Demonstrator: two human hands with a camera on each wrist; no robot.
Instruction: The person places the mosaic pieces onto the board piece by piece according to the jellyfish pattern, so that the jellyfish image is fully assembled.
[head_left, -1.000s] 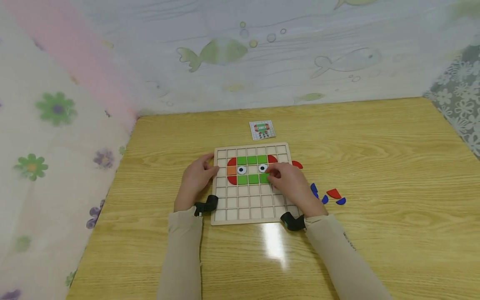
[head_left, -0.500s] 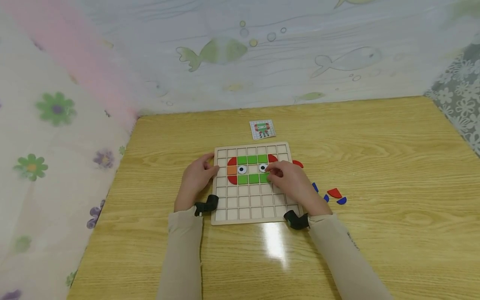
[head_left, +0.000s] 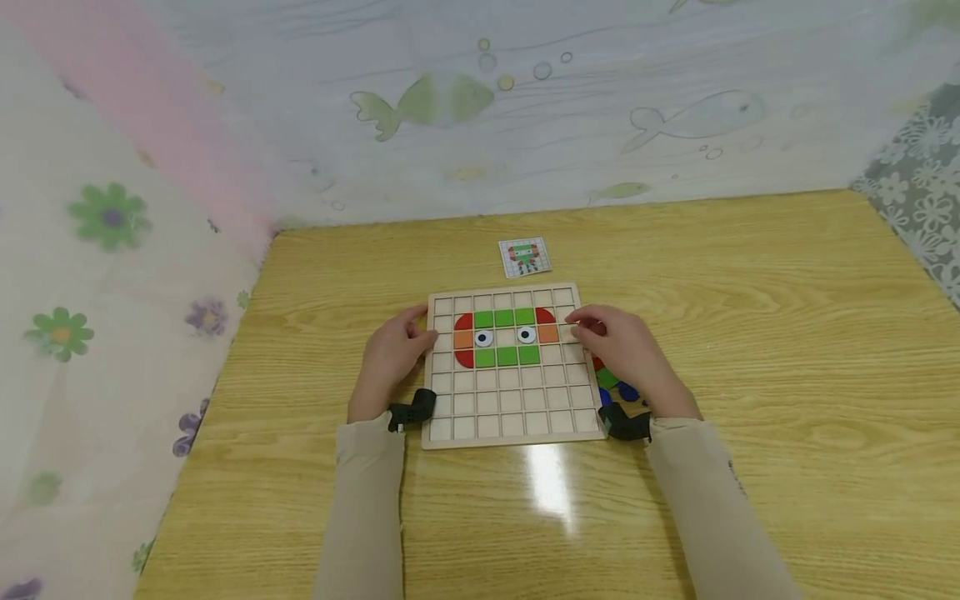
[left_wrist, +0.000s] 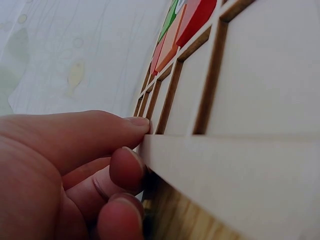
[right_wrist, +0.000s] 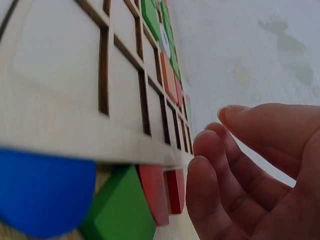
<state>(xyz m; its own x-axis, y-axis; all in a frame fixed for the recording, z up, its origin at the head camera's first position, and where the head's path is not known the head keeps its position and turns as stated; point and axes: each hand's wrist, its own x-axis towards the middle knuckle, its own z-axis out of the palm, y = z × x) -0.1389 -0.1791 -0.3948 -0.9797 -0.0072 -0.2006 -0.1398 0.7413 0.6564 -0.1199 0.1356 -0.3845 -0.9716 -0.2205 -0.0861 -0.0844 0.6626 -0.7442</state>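
The wooden grid board (head_left: 487, 406) lies on the table. In it sit green squares (head_left: 504, 318), red quarter circles (head_left: 464, 322), two round eye pieces (head_left: 483, 337) and an orange square at each side, the right one (head_left: 548, 333) uncovered. My left hand (head_left: 392, 354) holds the board's left edge, thumb on the rim (left_wrist: 155, 145) and fingers bent against its side. Beside the right edge hovers my right hand (head_left: 626, 346), its fingers loosely bent, with a gap between thumb and fingertips and nothing in it.
Loose pieces lie right of the board, partly under my right hand: a blue rounded one (right_wrist: 45, 190), a green one (right_wrist: 122, 205) and red ones (right_wrist: 155, 190). A small picture card (head_left: 525, 257) lies behind the board. Painted walls border the wooden table (head_left: 787, 333).
My right hand has moved right from the right eye piece to the board's edge, uncovering the orange square and now covering some loose pieces. My left hand stays in place.
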